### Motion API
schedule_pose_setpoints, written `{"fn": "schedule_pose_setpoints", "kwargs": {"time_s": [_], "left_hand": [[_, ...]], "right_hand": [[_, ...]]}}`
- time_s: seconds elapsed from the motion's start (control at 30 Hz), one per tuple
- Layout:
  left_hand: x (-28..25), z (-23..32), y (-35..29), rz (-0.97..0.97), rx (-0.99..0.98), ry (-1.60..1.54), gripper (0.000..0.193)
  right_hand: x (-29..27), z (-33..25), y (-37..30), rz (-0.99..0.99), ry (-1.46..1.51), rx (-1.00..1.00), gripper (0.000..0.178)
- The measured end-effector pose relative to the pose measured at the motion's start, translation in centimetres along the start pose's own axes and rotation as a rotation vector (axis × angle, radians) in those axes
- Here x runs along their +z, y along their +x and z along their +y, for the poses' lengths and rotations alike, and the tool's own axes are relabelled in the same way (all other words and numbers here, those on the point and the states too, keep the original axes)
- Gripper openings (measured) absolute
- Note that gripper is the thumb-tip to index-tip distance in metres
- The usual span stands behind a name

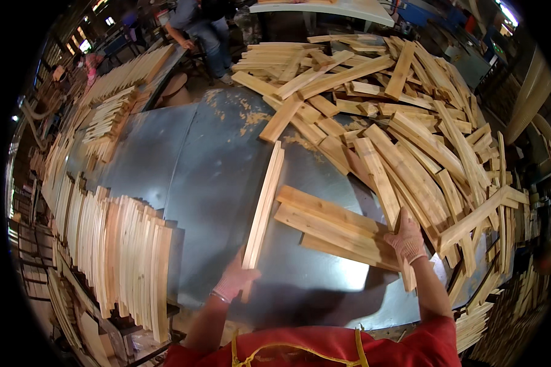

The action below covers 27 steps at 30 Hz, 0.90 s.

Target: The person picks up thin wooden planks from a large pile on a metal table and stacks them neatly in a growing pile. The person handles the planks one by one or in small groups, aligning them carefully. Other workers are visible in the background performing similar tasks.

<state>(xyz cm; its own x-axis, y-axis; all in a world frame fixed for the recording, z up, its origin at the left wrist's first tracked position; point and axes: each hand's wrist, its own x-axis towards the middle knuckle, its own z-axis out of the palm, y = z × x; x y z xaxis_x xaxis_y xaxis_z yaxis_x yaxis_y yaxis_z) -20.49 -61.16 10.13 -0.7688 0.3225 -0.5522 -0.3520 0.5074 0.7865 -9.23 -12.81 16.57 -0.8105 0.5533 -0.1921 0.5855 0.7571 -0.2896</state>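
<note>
My left hand (236, 279), in a pale pink glove, is closed around the near end of narrow pale wooden strips (266, 202) that lie side by side and point away from me over the metal tabletop (217, 183). My right hand (408, 238), gloved alike, grips a longer wooden board (378, 177) near its close end; its thumb and fingers wrap the edges. Between my hands, several flat boards (333, 219) lie crosswise, their right ends beside my right hand.
A jumbled heap of boards (422, 140) covers the table's right and far side. Neat rows of strips (122, 257) stand at the left, with another stack (110, 119) beyond. Sawdust (248, 116) dots the metal. A person in jeans (211, 46) is at the far side.
</note>
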Motion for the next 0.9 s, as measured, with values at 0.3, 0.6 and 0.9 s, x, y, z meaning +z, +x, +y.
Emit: {"fn": "schedule_pose_setpoints", "kwargs": {"time_s": [0.3, 0.6, 0.9], "left_hand": [[-4.9, -11.0, -11.8, -0.114, 0.008, -0.516, 0.089], [-14.6, -18.1, -23.6, 0.447, -0.216, 0.797, 0.084], [-20.0, -26.8, -20.2, 0.602, -0.365, 1.264, 0.081]], "right_hand": [[20.0, -21.7, -13.3, -0.576, 0.540, -0.055, 0.076], [26.7, -42.5, -26.2, -1.124, 0.285, -0.645, 0.056], [17.2, -33.7, -17.0, -0.291, 0.407, -0.787, 0.067]]}}
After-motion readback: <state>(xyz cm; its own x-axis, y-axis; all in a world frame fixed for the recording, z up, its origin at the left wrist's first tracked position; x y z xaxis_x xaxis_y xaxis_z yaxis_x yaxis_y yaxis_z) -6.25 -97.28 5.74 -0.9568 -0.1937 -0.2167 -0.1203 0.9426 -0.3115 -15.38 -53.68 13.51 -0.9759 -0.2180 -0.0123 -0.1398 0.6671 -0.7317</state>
